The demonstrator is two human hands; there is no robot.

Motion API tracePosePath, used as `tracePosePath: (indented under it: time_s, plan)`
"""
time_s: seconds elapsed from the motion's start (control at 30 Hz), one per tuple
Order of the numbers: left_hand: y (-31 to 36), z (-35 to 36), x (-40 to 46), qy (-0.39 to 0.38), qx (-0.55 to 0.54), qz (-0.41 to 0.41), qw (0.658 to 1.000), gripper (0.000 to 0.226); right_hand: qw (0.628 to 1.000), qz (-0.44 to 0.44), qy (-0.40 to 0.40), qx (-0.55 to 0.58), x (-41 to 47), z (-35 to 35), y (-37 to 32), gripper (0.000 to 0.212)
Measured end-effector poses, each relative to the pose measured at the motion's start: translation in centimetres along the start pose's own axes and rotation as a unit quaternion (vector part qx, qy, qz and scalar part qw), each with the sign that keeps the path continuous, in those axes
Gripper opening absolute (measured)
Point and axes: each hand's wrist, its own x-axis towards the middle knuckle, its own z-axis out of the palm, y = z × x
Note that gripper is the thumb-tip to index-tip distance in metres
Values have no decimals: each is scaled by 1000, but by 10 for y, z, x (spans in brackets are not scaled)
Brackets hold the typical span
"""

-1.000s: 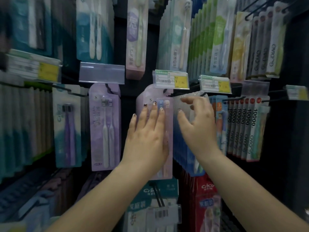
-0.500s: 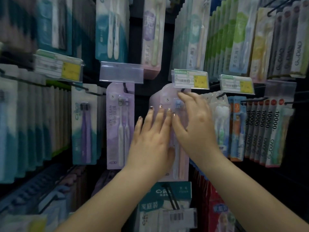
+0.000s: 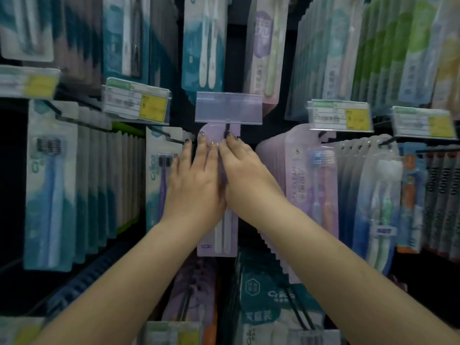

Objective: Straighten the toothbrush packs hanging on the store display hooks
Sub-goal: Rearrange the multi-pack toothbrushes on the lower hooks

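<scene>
A lilac toothbrush pack [image 3: 219,241] hangs from a black hook under a clear blank label holder [image 3: 228,108], in the middle of the head view. My left hand [image 3: 196,180] lies flat on its front with straight fingers reaching up to the pack's top. My right hand [image 3: 245,170] presses beside it, fingertips at the hook slot. Both hands hide most of the pack; only its top edge and bottom with two white handles show. To the right hangs a row of similar lilac packs [image 3: 308,185].
Rows of packs fill the hooks all round: teal and grey packs [image 3: 49,185] at the left, clear blister packs [image 3: 380,200] and orange ones at the right, more above and below. Yellow price tags [image 3: 339,118] stick out on hook ends.
Both hands moved left from the row of lilac packs under the price tag to the single lilac pack under the blank label holder. The view has shifted left with them.
</scene>
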Motion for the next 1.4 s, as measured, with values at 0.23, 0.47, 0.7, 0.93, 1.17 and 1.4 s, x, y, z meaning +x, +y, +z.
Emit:
tracePosePath:
  time_s: [0.23,0.47,0.7,0.93,1.17,1.4]
  plan:
    - [-8,12,5,-15,-13,17,1000,77,1000,11,8,3,0,9,1,68]
    - [-19,14,3,9,-66,37,997,67,998,21,26,44,0,11,-3,73]
    - [-50,7,-9,28,-14,-58,998,78,990,2,138,17,-10,31,-23,66]
    - [-68,15,2,10,-96,-183,978,110,966,-44,253,0,-2,52,-43,55]
    - [-76,30,16,-9,-100,-224,969,107,974,-42,223,10,-4,58,-42,58]
    - [-82,38,19,-25,-78,-233,969,112,975,-36,218,3,-1,64,-43,58]
